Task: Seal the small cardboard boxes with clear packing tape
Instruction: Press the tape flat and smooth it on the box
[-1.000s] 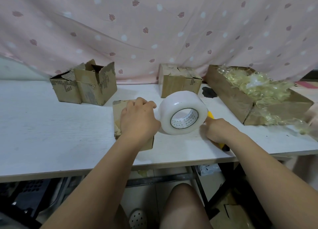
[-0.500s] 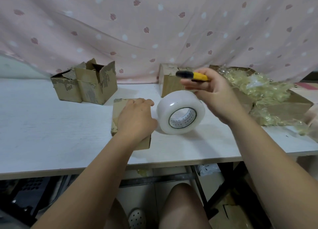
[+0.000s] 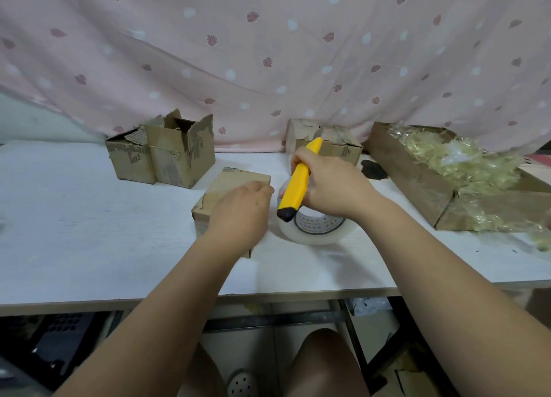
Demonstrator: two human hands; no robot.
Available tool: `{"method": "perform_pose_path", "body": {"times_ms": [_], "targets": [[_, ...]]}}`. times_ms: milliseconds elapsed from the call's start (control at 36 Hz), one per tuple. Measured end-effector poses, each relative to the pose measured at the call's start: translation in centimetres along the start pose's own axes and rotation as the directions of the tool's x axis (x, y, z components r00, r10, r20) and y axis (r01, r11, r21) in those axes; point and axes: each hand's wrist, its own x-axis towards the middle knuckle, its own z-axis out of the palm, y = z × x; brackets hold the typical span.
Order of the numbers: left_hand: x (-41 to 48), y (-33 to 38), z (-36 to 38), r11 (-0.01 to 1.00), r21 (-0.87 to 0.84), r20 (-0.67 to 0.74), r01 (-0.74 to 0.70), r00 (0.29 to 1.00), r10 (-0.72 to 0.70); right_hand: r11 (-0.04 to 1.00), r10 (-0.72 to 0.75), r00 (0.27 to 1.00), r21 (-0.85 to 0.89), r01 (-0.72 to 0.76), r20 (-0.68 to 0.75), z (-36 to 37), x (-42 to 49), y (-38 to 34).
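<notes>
Left hand (image 3: pixel 238 214) rests on a closed small box (image 3: pixel 226 188) — right hand (image 3: pixel 331 188) grips a yellow knife (image 3: pixel 295 188) above the tape roll (image 3: pixel 316 229).
</notes>
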Motion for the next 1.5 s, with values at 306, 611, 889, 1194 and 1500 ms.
{"method": "perform_pose_path", "body": {"times_ms": [306, 611, 889, 1194, 1500], "targets": [[-0.8, 1.5, 2.1, 0.981, 0.165, -0.163, 0.099, 0.984, -0.072, 0.998, -0.017, 0.998, -0.059, 0.02, 0.054, -0.8, -1.7, 2.4], [-0.9, 0.1, 2.1, 0.98, 0.107, -0.246, 0.169, 0.959, -0.139, 0.995, 0.024, 0.979, -0.095, -0.004, 0.201, -1.3, -0.3, 1.4], [-1.1, -2.7, 1.7, 0.969, 0.084, -0.308, 0.232, 0.931, -0.196, 0.976, 0.054, 0.963, -0.218, 0.005, 0.263, -1.0, 1.3, -0.8], [-1.0, -1.9, 1.5, 0.933, 0.28, -0.194, 0.227, 0.965, -0.177, 0.993, 0.117, 0.967, 0.006, -0.121, 0.226, 0.2, 1.0, -0.5], [0.1, -0.7, 2.1, 0.935, 0.23, -0.232, 0.27, 0.948, -0.217, 0.994, 0.104, 0.988, 0.033, -0.108, 0.114, 0.2, -0.5, -0.7]]}}
